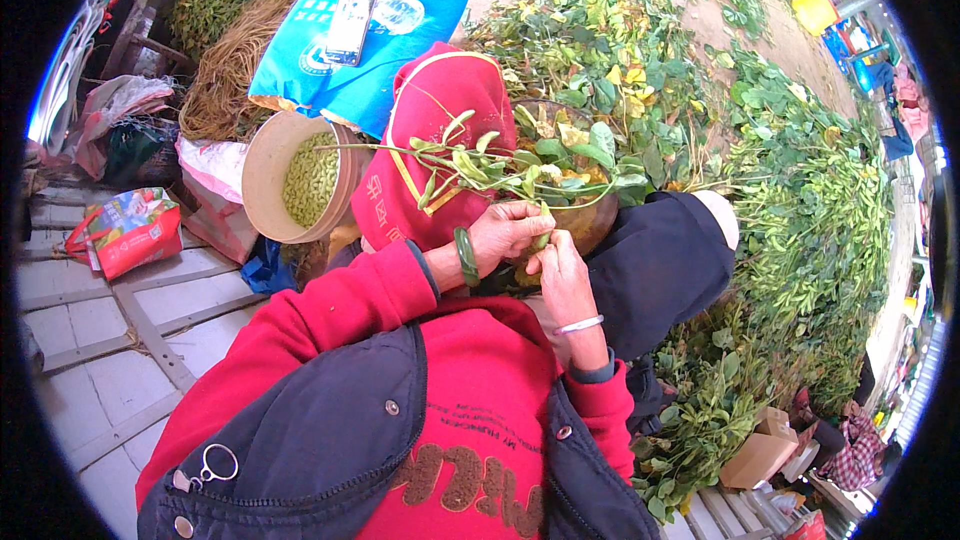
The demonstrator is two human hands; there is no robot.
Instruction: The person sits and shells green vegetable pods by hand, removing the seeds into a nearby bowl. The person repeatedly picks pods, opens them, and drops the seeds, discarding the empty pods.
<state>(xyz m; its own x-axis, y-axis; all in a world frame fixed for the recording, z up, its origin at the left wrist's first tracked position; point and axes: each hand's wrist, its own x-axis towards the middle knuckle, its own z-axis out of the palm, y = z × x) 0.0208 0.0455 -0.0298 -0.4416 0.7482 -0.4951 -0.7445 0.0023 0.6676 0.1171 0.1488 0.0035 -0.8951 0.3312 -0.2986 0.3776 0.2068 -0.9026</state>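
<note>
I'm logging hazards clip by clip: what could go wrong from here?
The black-edged rectangular phone lies on the bright blue printed sack and might slide if bumped. The leafy green bean plant overlaps the round cream bucket of pale green beans in this view, so bits could drop in. The left hand pinches a green pod, the right hand beside it; beans might spring loose.

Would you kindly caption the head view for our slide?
Left hand and right hand hold a green pod near a bucket of beans.
</note>
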